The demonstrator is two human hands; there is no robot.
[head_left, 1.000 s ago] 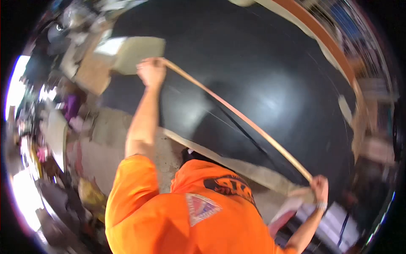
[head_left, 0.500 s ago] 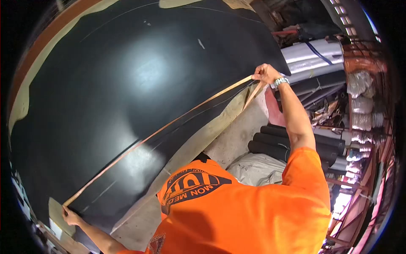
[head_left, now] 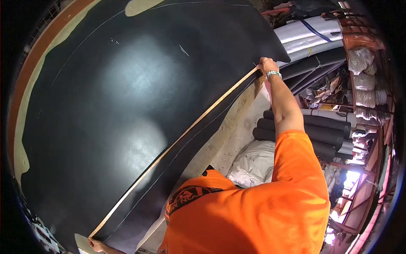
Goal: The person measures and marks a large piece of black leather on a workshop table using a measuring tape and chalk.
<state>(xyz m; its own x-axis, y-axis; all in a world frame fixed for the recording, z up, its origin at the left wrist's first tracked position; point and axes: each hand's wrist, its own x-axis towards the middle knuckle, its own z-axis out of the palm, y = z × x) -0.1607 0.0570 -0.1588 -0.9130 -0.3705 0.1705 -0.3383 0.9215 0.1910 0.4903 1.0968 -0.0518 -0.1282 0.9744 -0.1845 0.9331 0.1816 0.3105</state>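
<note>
A long yellowish tape measure (head_left: 201, 118) runs taut and slanting across a large black sheet (head_left: 84, 139) that looks like leather. My left hand (head_left: 97, 244), at the lower left, pinches one end of it beside a pale flap (head_left: 82, 243). My right hand (head_left: 268, 65), with a watch on its wrist, grips the tape near the sheet's upper right corner. A pale line is drawn on the sheet, roughly alongside the tape on my side. The fingertips of both hands are partly hidden.
Dark rolls (head_left: 304, 129) and a white sack (head_left: 253, 163) lie to the right below the table. Silvery rolls (head_left: 308, 34) lie beyond my right hand. Bundles wrapped in plastic (head_left: 363, 80) stack along the right side. A reddish-brown edge (head_left: 19, 80) borders the left.
The tape has gone from slightly bowed to straight, and its hanging tail by my right hand no longer shows. The view has shifted, with my left hand now lower in it.
</note>
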